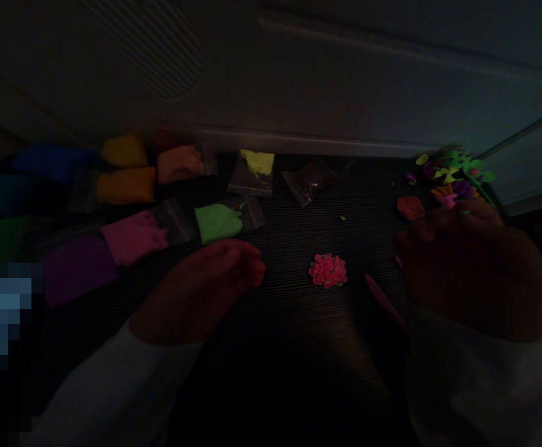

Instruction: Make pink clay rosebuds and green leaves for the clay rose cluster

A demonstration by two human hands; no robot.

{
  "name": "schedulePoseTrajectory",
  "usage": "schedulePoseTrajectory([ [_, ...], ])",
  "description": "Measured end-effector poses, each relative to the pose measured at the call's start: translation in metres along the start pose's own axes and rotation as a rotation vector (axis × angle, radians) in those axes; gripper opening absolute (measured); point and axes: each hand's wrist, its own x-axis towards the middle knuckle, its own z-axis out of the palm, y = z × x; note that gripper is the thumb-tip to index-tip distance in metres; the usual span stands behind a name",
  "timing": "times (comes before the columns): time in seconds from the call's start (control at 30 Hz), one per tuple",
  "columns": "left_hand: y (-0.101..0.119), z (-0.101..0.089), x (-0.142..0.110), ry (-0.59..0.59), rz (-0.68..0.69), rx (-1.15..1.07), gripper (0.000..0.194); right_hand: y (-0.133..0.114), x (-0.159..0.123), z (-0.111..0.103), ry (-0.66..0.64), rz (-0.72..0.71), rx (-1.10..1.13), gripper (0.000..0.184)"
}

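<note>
My left hand hovers over the dark table with its fingers loosely curled and nothing visible in them. Close to its fingertips is a light green clay bag. My right hand is raised at the right, its fingers bent together, with a tiny green bit of clay at the fingertips. Between my hands lies a cluster of small pink clay flowers with green specks among them. A pink, pointed tool lies partly hidden by my right hand and sleeve. The light is very dim.
Clear bags of coloured clay, such as a pink one, a purple one and a yellow one, line the left and back. A reddish lump and a pile of colourful clay pieces sit at the back right, before a pale panel.
</note>
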Motion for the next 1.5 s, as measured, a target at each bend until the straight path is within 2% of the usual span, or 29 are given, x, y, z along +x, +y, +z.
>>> schedulePoseTrajectory([
  [0.13, -0.001, -0.001, 0.000, 0.005, -0.013, -0.002, 0.014, -0.001, -0.001, 0.001, 0.017, 0.016, -0.001, 0.016],
  [0.37, 0.001, 0.001, 0.000, 0.014, -0.018, -0.003, 0.017, -0.005, -0.001, 0.012, 0.144, 0.076, -0.010, 0.023],
  [0.63, 0.001, 0.000, 0.000, 0.010, -0.012, 0.010, 0.017, 0.001, -0.001, 0.001, 0.008, 0.012, 0.002, 0.015],
  [0.93, 0.002, 0.003, 0.000, 0.030, -0.019, 0.007, 0.016, 0.001, 0.001, 0.006, 0.084, 0.053, 0.014, 0.020],
  [1.07, 0.001, 0.001, 0.000, 0.020, -0.017, -0.001, 0.015, 0.002, 0.001, 0.003, -0.042, -0.022, 0.038, 0.025],
  [1.3, 0.001, 0.000, 0.000, 0.013, -0.016, 0.006, 0.016, 0.003, -0.001, 0.000, -0.054, -0.041, -0.051, 0.006],
  [1.5, 0.000, -0.001, 0.001, -0.002, -0.010, -0.005, 0.016, 0.002, 0.001, 0.001, -0.028, 0.002, 0.019, 0.020],
])
